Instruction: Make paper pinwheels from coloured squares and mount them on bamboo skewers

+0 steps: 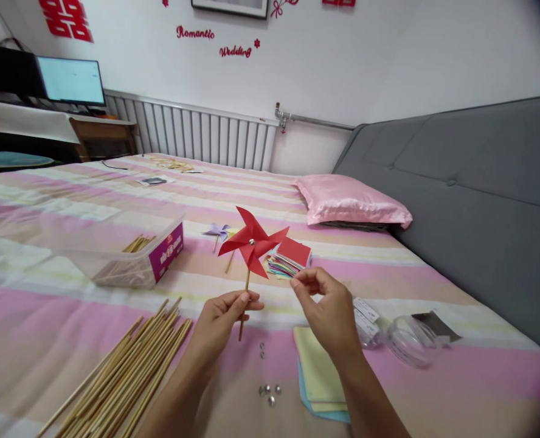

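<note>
A red paper pinwheel (252,241) stands upright before me, a silver stud at its centre. My left hand (222,316) grips its thin wooden stick, with the stick's lower end poking out below the fingers. To the right, my right hand (328,304) is raised with thumb and forefinger pinched together; nothing shows between them. It is apart from the pinwheel and nearest to a stack of small coloured paper squares (292,252). Behind the red one lie a purple pinwheel (217,230) and a partly hidden yellow pinwheel (231,233). Several silver studs (270,389) lie below my hands.
Wooden sticks (128,377) lie in a bundle at left, near a clear plastic box (115,258) holding more sticks. Larger yellow and blue sheets (318,371) lie under my right forearm. Clear round containers (411,340) are at right. A pink pillow (349,198) rests by the grey headboard (470,158).
</note>
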### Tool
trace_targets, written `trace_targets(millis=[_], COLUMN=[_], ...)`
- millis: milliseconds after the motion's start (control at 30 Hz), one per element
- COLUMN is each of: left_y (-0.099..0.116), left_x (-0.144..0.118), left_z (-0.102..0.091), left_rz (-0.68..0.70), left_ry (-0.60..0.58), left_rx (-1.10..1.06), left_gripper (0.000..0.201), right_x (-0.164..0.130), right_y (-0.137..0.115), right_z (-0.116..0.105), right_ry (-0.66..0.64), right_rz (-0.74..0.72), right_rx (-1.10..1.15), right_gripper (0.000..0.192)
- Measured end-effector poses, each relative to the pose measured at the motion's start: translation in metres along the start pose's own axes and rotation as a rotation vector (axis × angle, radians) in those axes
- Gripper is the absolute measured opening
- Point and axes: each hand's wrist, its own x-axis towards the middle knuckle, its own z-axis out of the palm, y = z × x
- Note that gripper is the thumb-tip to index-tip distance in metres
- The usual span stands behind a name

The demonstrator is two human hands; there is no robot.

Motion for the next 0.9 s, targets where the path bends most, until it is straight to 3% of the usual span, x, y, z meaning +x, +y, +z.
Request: trace_targets(millis=[167, 367, 500, 900], left_y=[-0.005, -0.007, -0.006, -0.005], left_x=[0.002, 0.002, 0.002, -0.001], left_z=[-0.004, -0.005, -0.005, -0.003], left_rz=[0.068, 0.033, 0.035, 0.047], left_ry=[0.068, 0.087, 0.095, 0.071], left_rx=[0.015, 0.0, 0.002, -0.043], left_gripper=[0.033, 0.039, 0.041, 0.037], right_x=[-0.01, -0.025, -0.029, -0.031], right_y=[0.0, 0.0, 0.001, 0.004], right_z=[0.014, 0.037, 0.046, 0.056], right_ry=[-0.425, -0.643, -0.682, -0.591], right_rz=[0.15, 0.24, 0.311, 0.334], right_rx=[0.101, 0.249, 0.34, 0.402], right_gripper=[0.015, 0.028, 0.027, 0.012])
